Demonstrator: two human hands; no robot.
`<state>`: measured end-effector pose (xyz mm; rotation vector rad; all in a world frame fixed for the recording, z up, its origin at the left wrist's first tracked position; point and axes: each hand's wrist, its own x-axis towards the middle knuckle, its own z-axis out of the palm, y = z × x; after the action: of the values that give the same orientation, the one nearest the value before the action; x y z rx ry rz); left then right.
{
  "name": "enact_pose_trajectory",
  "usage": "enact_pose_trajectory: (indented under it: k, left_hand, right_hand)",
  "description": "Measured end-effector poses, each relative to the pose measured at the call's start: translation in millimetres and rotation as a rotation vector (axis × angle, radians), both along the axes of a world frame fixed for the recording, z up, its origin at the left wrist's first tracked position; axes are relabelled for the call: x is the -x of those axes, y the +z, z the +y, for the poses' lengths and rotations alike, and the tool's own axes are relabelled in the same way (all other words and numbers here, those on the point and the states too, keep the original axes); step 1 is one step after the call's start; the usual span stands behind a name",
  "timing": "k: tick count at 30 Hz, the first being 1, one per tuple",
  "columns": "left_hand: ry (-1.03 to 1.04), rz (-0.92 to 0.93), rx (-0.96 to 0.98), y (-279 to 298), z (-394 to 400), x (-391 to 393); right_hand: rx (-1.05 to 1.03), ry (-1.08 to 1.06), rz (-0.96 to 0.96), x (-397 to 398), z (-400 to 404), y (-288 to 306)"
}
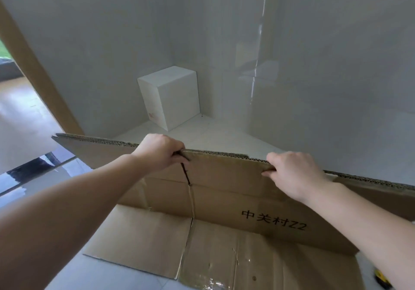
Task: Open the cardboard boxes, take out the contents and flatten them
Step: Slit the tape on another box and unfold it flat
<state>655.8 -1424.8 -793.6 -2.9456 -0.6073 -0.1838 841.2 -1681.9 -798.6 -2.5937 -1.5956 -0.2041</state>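
Corrugated brown cardboard box (235, 233), flattened, half lying on the floor (101, 274), top edge raised — pinched by left hand (160, 151) fingers and right hand (294, 173) fingers. Probably light, stiff, floppy along creases — best gripped wide apart on that edge.

Both arms outstretched, left hand (160, 151) and right hand (292, 170) clenched, fingers curled.

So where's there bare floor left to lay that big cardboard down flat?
Bare tile lies between the cardboard's raised top edge and the white box in the corner, and right along the wall. Near the feet it is crowded: lower flaps cover the floor, a yellow tool beside them.
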Motion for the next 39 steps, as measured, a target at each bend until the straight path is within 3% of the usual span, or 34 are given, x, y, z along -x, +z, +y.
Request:
enact_pose_trajectory:
  k: [4,10,12,14,18,24,29,39]
  left_hand:
    - [-0.070,-0.127,-0.108,54,3,-18]
    - [-0.182,-0.533,-0.372,144,17,-35]
    - [-0.240,-0.628,-0.366,167,19,-37]
    - [-0.242,-0.600,-0.343,171,21,-35]
    - [-0.243,-0.462,-0.344,122,26,-20]
    - [-0.211,-0.344,-0.211,-26,31,24]
    - [-0.193,-0.112,-0.052,-129,17,69]
    - [0.037,0.062,0.014,-191,40,135]
  right_hand:
    - [-0.118,-0.023,-0.084,-13,-4,49]
    - [-0.429,0.067,-0.438,-29,-5,137]
    - [-0.436,0.062,-0.500,-29,-4,160]
    - [-0.377,0.047,-0.546,-20,-5,169]
    - [-0.143,0.025,-0.543,16,-7,132]
    - [-0.016,0.179,-0.277,72,6,18]
    - [0.362,0.179,0.050,121,1,-89]
    - [0.324,0.427,0.207,205,38,-164]
